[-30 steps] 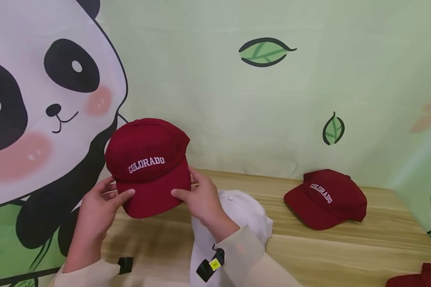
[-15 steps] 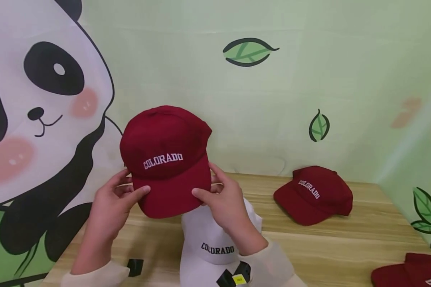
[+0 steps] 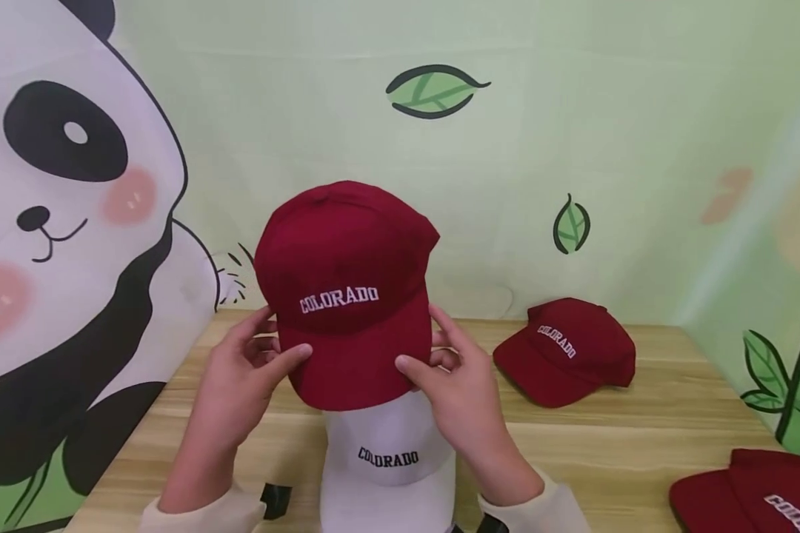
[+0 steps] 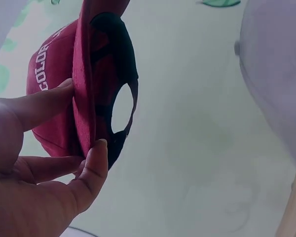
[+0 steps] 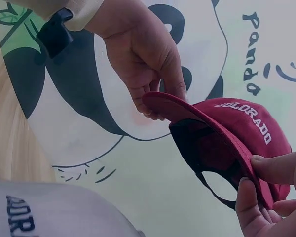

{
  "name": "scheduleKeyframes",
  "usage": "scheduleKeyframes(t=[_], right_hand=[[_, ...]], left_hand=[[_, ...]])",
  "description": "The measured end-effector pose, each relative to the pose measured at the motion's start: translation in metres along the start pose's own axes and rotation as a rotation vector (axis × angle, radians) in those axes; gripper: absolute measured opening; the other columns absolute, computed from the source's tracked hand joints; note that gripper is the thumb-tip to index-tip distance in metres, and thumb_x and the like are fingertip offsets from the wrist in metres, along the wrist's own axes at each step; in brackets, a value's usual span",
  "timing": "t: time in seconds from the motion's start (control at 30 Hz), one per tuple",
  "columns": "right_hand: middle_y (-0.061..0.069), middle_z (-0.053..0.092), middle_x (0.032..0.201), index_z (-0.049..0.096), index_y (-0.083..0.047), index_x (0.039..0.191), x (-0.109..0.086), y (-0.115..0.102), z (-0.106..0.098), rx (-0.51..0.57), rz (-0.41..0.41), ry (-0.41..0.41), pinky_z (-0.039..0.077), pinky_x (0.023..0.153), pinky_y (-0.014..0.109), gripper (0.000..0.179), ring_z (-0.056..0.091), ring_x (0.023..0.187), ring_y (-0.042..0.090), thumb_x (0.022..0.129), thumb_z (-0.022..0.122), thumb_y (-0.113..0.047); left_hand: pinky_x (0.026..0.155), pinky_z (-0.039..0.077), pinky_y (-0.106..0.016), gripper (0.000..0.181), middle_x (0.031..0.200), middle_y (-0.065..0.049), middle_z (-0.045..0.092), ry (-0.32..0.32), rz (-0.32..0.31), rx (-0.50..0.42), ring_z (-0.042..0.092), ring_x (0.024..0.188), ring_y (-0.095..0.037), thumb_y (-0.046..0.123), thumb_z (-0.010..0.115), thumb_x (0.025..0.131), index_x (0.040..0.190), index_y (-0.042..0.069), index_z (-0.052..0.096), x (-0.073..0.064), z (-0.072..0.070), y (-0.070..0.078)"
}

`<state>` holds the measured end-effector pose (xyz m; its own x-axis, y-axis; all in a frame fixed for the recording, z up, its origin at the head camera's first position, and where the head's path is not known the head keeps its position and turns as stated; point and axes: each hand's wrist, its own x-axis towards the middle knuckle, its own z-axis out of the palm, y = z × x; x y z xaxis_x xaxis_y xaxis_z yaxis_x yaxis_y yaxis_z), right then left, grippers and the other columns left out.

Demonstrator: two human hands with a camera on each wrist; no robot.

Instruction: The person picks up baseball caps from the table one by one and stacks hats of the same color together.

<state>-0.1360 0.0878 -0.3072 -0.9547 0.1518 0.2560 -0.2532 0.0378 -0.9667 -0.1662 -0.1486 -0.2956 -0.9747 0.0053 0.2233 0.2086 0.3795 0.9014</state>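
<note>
A dark red baseball cap (image 3: 347, 252) with white COLORADO lettering is held up in the air, front facing the camera. My left hand (image 3: 240, 385) pinches one side of its brim, thumb on top and fingers below. On the other side of the brim, my right hand (image 3: 465, 389) grips in the same way. Below and behind it stands a white cap (image 3: 388, 422) with black COLORADO lettering, its crown top hidden by the red one. In the left wrist view the red cap's (image 4: 54, 118) underside and back opening show.
Another red cap (image 3: 573, 352) rests on the wooden table (image 3: 573, 451) toward the back right. A further red cap (image 3: 740, 492) is cut off at the lower right corner. Behind the table hangs a green backdrop (image 3: 320, 126) printed with a panda and leaves.
Both hands have carried the red cap rightward and slightly up, over the white cap. The head view has turned right, and the white cap's lettering has come into sight.
</note>
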Motion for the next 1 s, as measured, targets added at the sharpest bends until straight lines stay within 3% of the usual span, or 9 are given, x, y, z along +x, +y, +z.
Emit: scheduleKeyframes(t=[0.3, 0.47, 0.7, 0.87, 1.0], right_hand=[[0.007, 0.06, 0.102, 0.055, -0.026, 0.136, -0.013, -0.002, -0.03, 0.019, -0.02, 0.111, 0.055, 0.068, 0.021, 0.068, 0.062, 0.076, 0.01, 0.078, 0.077, 0.003], [0.006, 0.06, 0.103, 0.056, -0.027, 0.134, -0.022, -0.001, -0.046, -0.006, -0.021, 0.16, 0.055, 0.069, 0.02, 0.065, 0.062, 0.078, 0.012, 0.079, 0.076, 0.001], [0.006, 0.053, 0.106, 0.057, -0.03, 0.133, -0.036, 0.001, -0.065, -0.023, 0.012, 0.206, 0.055, 0.074, 0.018, 0.062, 0.058, 0.087, 0.014, 0.08, 0.076, -0.004], [0.005, 0.051, 0.109, 0.056, -0.032, 0.135, -0.045, 0.004, -0.08, -0.049, 0.044, 0.243, 0.054, 0.075, 0.016, 0.063, 0.056, 0.091, 0.013, 0.081, 0.077, -0.006], [0.005, 0.05, 0.109, 0.055, -0.029, 0.136, -0.052, 0.007, -0.091, -0.052, 0.061, 0.275, 0.053, 0.072, 0.015, 0.065, 0.057, 0.089, 0.01, 0.081, 0.076, -0.004]], left_hand=[[0.077, 0.05, -0.013, 0.069, 0.126, -0.009, 0.052, -0.022, 0.115, -0.027, 0.059, 0.103, -0.021, 0.019, 0.076, 0.084, 0.145, 0.012, 0.044, -0.004, 0.029, 0.016], [0.083, 0.051, -0.016, 0.07, 0.126, -0.01, 0.05, -0.046, 0.127, -0.013, 0.06, 0.104, -0.022, 0.018, 0.076, 0.083, 0.145, 0.013, 0.044, -0.009, 0.046, 0.021], [0.09, 0.054, -0.033, 0.071, 0.125, -0.01, 0.05, -0.083, 0.168, 0.025, 0.061, 0.101, -0.019, 0.017, 0.075, 0.085, 0.148, 0.014, 0.041, -0.018, 0.068, 0.023], [0.087, 0.055, -0.031, 0.07, 0.125, -0.01, 0.051, -0.088, 0.221, -0.018, 0.061, 0.098, -0.019, 0.014, 0.075, 0.084, 0.146, 0.011, 0.043, -0.024, 0.081, 0.027], [0.086, 0.055, -0.029, 0.072, 0.126, -0.007, 0.05, -0.112, 0.206, -0.015, 0.06, 0.097, -0.016, 0.015, 0.076, 0.083, 0.146, 0.014, 0.043, -0.029, 0.091, 0.03]])
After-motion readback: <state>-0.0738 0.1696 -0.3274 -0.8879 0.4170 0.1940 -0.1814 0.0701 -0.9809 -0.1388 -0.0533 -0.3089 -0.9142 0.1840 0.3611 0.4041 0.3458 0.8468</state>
